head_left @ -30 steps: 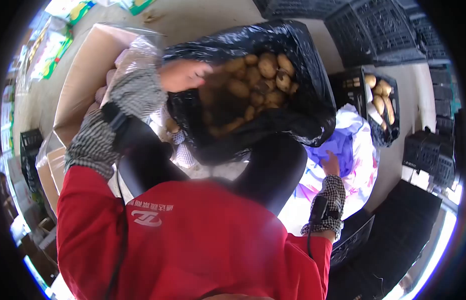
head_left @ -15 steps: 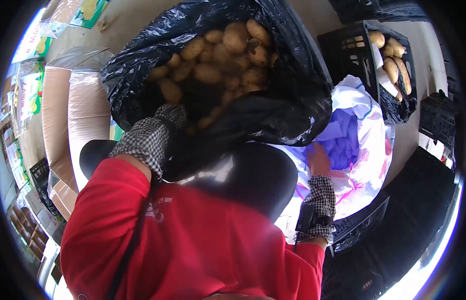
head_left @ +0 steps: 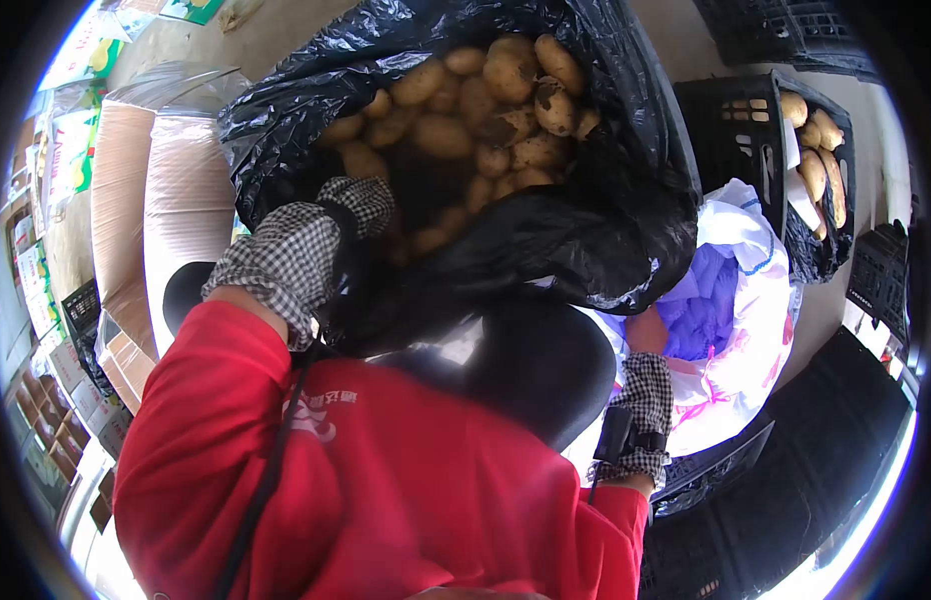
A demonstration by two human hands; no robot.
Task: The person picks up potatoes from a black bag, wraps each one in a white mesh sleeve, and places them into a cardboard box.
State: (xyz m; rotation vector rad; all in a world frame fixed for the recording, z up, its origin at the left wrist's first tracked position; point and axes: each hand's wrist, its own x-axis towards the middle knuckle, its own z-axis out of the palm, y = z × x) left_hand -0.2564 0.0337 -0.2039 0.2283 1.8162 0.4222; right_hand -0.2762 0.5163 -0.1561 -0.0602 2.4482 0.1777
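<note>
A black plastic bag (head_left: 286, 120) lies open in front of me, with several brown potatoes (head_left: 443, 136) inside. Checked cloth covers my left hand (head_left: 361, 205), which reaches over the bag's near left part beside the potatoes; its fingers do not show clearly. On the right, my right hand (head_left: 646, 330) is at the edge of a white and pink bag (head_left: 751, 320) full of purple pieces (head_left: 701, 305). Its fingers are hidden under the black plastic, so what it holds, if anything, cannot be seen.
A black crate (head_left: 731, 120) at the upper right has potatoes (head_left: 814, 172) and a white strip in it. Brown cardboard (head_left: 121, 200) wrapped in plastic stands at the left. More black crates (head_left: 879, 270) are along the right side.
The view has shifted, so the bags and crates appear further right. My left hand has shifted slightly up and right. My right hand's fingers, visible before, are now hidden by the black bag's edge.
</note>
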